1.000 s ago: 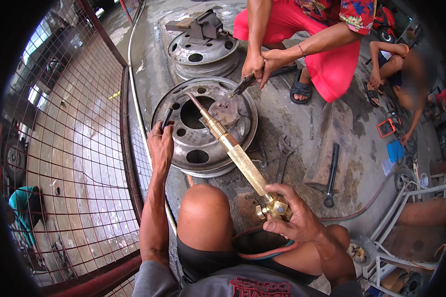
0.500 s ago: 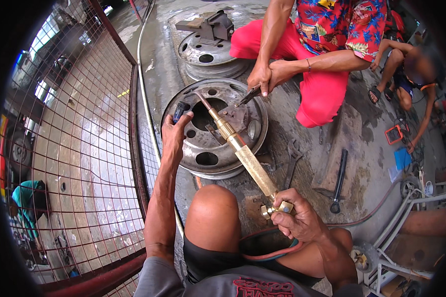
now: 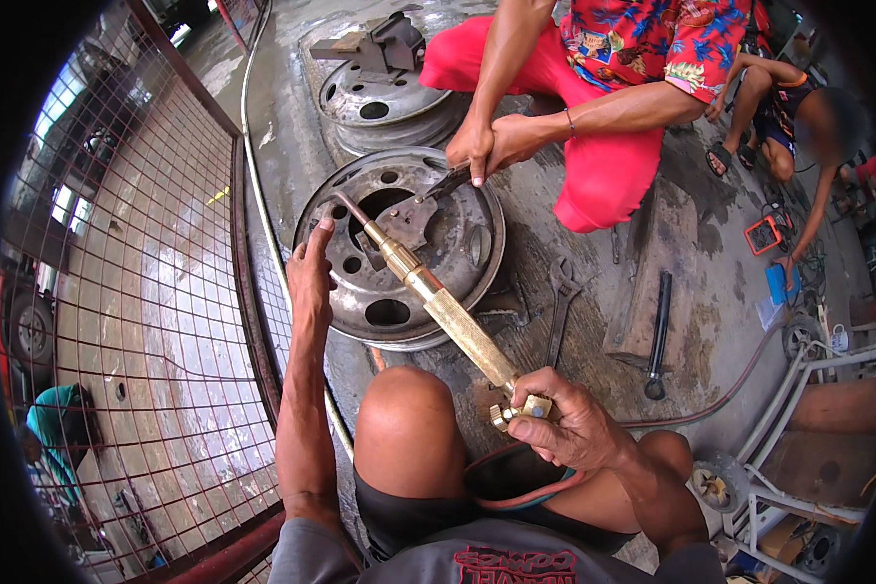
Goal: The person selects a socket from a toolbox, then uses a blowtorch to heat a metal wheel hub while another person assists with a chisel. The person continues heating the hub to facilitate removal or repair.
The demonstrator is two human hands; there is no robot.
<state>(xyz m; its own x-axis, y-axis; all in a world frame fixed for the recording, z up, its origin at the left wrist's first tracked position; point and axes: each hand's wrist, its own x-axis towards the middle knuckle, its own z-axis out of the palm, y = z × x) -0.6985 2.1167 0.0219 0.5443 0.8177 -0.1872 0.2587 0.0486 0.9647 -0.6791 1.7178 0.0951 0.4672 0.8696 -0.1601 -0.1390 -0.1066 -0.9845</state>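
My right hand [image 3: 555,428] grips the valve end of a brass torch [image 3: 462,336], whose copper tip reaches over a steel wheel rim [image 3: 389,311]. My left hand [image 3: 311,268] is at the rim's left edge, thumb raised and fingers curled; what it holds is hidden. A co-worker in red shorts grips dark pliers [image 3: 446,183] with both hands [image 3: 487,148], their jaws at a small brass-coloured piece [image 3: 419,199] above a plate on the rim.
A second rim [image 3: 375,109] carries a vise [image 3: 384,49]. An adjustable wrench [image 3: 561,311] and black bar [image 3: 660,331] lie rightward. Red mesh fence [image 3: 136,370] runs along the left; a hose [image 3: 711,419] and white metal frame [image 3: 818,360] are right. Other people crouch right and lower left.
The torch and my right hand have shifted slightly leftward with the view. The dark object seen in my left hand earlier is out of sight. The co-worker in red has leaned further in.
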